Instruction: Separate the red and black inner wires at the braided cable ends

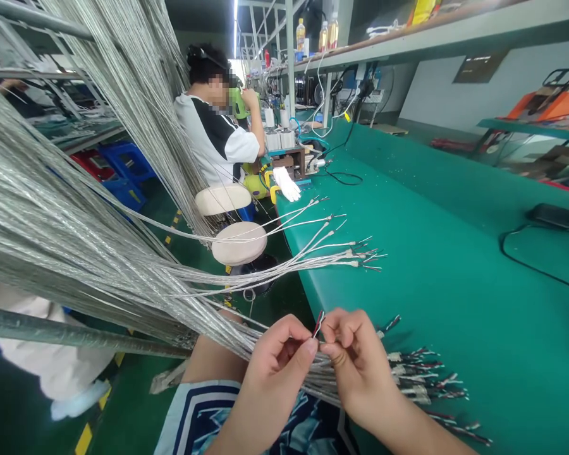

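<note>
Near the bottom middle, my left hand (pixel 284 360) pinches the end of a cable, where thin red, white and dark wires (pixel 318 323) stick up between the two hands. My right hand (pixel 353 354) is beside it, thumb and fingers closed at the same cable end. Under and right of my right hand lies a bundle of cable ends (pixel 422 376) with red, white and black wires spread on the green bench. Farther up, a second group of grey cables (pixel 308 259) reaches over the bench edge with split wire tips.
Long silvery cables (pixel 99 227) hang over metal rails at left. A person (pixel 218 126) sits at a machine ahead, near two stools (pixel 239 243). A white glove (pixel 287 183) lies on the green bench (pixel 431 253); a black adapter (pixel 552 216) is at right.
</note>
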Tool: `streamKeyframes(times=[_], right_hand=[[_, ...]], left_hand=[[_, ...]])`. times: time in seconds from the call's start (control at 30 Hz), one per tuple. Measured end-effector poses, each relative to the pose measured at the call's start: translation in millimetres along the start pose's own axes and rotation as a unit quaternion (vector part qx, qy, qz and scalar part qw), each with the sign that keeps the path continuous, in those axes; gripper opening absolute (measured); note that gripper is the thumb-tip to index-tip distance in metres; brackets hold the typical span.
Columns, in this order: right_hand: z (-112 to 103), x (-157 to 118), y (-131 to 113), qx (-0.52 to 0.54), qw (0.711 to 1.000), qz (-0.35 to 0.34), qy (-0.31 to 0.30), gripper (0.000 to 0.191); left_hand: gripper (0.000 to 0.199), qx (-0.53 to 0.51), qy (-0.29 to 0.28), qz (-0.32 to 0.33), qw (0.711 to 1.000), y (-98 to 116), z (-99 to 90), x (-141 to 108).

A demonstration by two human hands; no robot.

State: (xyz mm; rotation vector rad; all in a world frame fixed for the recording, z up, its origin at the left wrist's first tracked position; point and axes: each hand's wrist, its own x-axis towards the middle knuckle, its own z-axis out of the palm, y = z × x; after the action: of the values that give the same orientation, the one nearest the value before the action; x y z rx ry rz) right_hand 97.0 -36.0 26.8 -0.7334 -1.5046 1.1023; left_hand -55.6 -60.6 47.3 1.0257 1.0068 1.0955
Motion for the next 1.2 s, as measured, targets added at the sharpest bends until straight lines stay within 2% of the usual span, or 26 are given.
streamKeyframes(times=[0.13,0.23,0.4,0.47,0.53,0.6,0.7,0.8,0.9,0.97,1.2], right_hand=[[0.4,0.9,-0.9,-0.012,1.000,0.004,0.001,0.020],[-3.8,5.1,-3.5,-0.017,1.000,0.004,0.014,0.022],[-18.6,22.7,-6.9,-0.040,0.992,-0.025,0.119,0.023],[-20.3,24.6,-7.2,-0.045,0.988,-0.031,0.141,0.019],[-17.6,20.1,-8.1,-0.069,0.991,-0.030,0.109,0.011],[-12.5,11.8,-11.1,-0.125,0.991,-0.032,0.041,0.007],[-5.5,2.3,-18.5,-0.220,0.974,-0.048,-0.026,0.019],[-2.1,2.2,-22.4,-0.265,0.963,-0.052,-0.009,0.021],[-1.8,6.0,-19.0,-0.277,0.960,-0.035,0.006,0.015],[-1.8,7.8,-15.6,-0.269,0.963,-0.032,0.014,0.010],[0.0,10.4,-15.2,-0.200,0.979,0.002,0.046,0.011]], left_hand=[[0.023,-0.008,0.033,0.022,0.999,-3.2,4.7,-0.9],[0.024,-0.031,0.047,0.023,0.998,-6.0,-1.2,-1.0],[0.019,-0.078,0.106,0.018,0.991,-4.4,-23.9,-3.6],[0.018,-0.088,0.109,0.029,0.990,-2.0,-28.5,-5.0],[0.018,-0.080,0.091,0.043,0.992,-0.2,-28.3,-5.7],[0.018,-0.049,0.073,0.054,0.995,0.9,-25.0,-5.4],[0.016,0.009,0.054,0.062,0.997,1.8,-18.9,-3.1],[0.016,0.048,0.039,0.073,0.995,1.3,-14.1,0.7],[0.015,0.068,0.028,0.084,0.994,-1.5,-10.2,4.1],[0.015,0.079,0.021,0.086,0.993,-3.6,-8.0,5.1],[0.017,0.109,0.012,0.078,0.991,-3.5,-4.2,5.8]])
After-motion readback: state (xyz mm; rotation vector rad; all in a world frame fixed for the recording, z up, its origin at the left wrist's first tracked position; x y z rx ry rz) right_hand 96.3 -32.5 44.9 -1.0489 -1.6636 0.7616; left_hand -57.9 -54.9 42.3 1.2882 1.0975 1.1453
